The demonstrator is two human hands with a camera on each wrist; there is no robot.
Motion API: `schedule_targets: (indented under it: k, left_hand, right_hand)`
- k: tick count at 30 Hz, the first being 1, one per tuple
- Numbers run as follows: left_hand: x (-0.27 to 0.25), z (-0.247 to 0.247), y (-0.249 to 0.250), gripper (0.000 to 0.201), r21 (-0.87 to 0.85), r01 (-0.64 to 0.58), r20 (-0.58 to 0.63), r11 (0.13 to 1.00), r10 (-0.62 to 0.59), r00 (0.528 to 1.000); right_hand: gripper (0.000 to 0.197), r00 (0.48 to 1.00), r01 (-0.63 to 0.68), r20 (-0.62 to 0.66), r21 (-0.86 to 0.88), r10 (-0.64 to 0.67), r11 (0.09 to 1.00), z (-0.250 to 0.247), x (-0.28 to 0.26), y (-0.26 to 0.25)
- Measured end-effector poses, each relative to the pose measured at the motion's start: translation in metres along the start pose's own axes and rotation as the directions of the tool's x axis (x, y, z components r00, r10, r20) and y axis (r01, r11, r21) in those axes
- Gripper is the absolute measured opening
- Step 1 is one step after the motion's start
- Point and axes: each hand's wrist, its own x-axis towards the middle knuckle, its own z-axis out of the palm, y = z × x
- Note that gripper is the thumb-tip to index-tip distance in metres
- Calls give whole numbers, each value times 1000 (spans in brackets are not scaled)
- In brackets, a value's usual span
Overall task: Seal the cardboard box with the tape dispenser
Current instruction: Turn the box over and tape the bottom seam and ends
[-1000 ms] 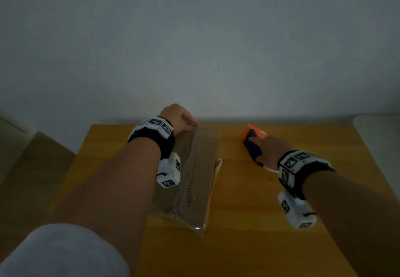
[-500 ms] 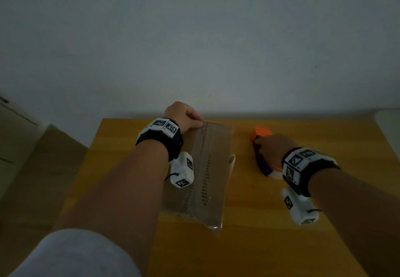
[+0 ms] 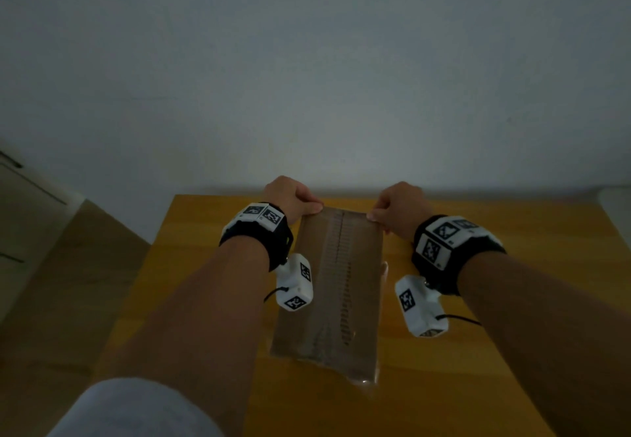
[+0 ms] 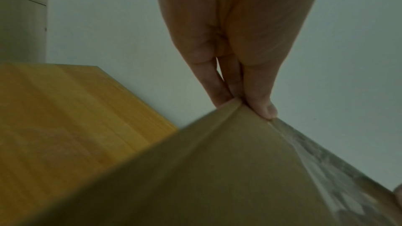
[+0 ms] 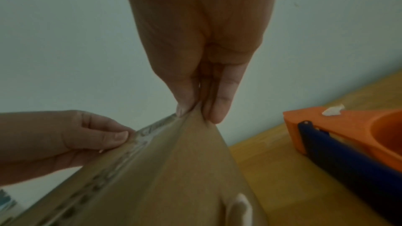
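The cardboard box [image 3: 341, 286] is being held flat above the wooden bench [image 3: 478, 368] by its far corners. One corner is being pinched by the left hand [image 3: 290, 197], thumb against fingers [image 4: 219, 92]; the other is being pinched likewise by the right hand [image 3: 399, 204]. The orange tape dispenser [image 5: 348, 143] is being left on the bench, right of the box.

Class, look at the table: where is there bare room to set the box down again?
Bare wood lies left of the cardboard box, out to the table edge, and along the near edge. The right side is tighter: the tape dispenser sits there. Both the left hand and right hand crowd the far end.
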Motion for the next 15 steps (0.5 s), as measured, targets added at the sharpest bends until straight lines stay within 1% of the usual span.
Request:
schedule_targets:
  k: [3,5,6,9,12,15]
  left_hand:
    - [-2,-1,-1,24,-6,16,19,1000,-16,1000]
    - [-2,-2,-5,27,-45,49,90,998,-45,995]
    - [-4,-3,-7,29,-91,72,133,993,-59,989]
    - [-9,-6,-6,36,-209,133,265,969,-75,961]
    - [-13,-13,-1,49,-182,168,338,969,-99,936]
    - [-15,-23,3,55,-121,182,384,976,-122,915]
  right_hand:
    - [29,1000,1,-14,-80,-2,997,0,1,-4]
    - [31,1000,-15,-2,-105,15,994,0,1,-5]
    - [33,1000,-21,9,-122,22,992,0,1,-6]
    - [37,999,-46,8,-202,49,978,-1,1,-5]
    - [44,996,-92,-20,-298,90,950,-3,-1,-2]
    - [48,990,-138,-15,-314,141,939,-11,-9,-2]
